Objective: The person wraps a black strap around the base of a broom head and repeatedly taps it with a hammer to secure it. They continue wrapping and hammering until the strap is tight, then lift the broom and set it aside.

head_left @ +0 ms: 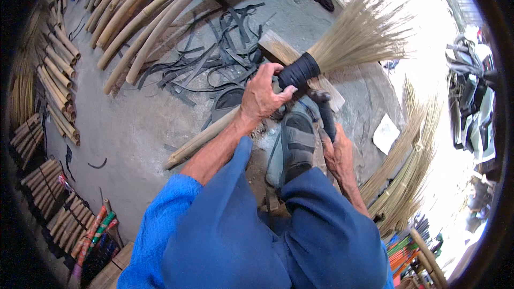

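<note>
My left hand [262, 92] is closed around the black-bound neck of a broom [364, 29], whose pale bristles fan out toward the upper right. Black strips wrap the neck [299, 71] in tight bands. A bamboo pole [201, 139] slants from below my left forearm up toward that neck; my hand hides whether they join. In my right hand [338, 154] is a hammer [325, 112] with a dark handle, its head just below the binding. A wooden block [277, 48] lies beneath the broom. My sandalled foot [297, 142] rests close beside the hammer.
Black rubber strips [230, 48] lie tangled ahead of me. Long bamboo poles [160, 32] are ranged at the upper left, with shorter cut lengths [59, 75] along the left side. Bundles of bristle stalks [409, 176] and a white scrap [386, 134] lie to the right.
</note>
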Demonstrator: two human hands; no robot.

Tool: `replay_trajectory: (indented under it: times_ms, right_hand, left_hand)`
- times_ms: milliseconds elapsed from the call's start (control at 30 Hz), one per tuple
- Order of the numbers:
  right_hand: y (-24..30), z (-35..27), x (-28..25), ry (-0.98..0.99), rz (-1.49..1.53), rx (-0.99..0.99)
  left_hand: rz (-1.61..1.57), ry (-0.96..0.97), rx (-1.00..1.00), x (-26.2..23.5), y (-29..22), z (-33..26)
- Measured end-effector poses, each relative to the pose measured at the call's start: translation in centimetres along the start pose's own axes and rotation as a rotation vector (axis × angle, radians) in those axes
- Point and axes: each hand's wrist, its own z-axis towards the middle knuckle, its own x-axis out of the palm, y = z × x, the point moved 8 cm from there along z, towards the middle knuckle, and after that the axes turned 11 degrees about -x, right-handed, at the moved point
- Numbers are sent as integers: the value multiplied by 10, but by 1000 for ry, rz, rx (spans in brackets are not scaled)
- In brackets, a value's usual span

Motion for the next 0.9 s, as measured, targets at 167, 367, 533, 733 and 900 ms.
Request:
replay_trajectory:
  times_ms: [167,367,533,733,900]
  right_hand:
    - [-83,-90,15,-208,416,494]
    - [-175,-200,91,-148,829,854]
    - [-195,-311,123,-21,782,982]
    - [-194,-333,118,45,582,880]
    - [-196,-353,100,57,450,832]
  left_hand:
    - [22,-59,145,0,-12,-6]
    - [89,76,193,4,-14,-14]
    - [14,156,-51,-7,16,-24]
    - [104,76,101,-21,13,-40]
    - [202,94,202,-18,-11,-25]
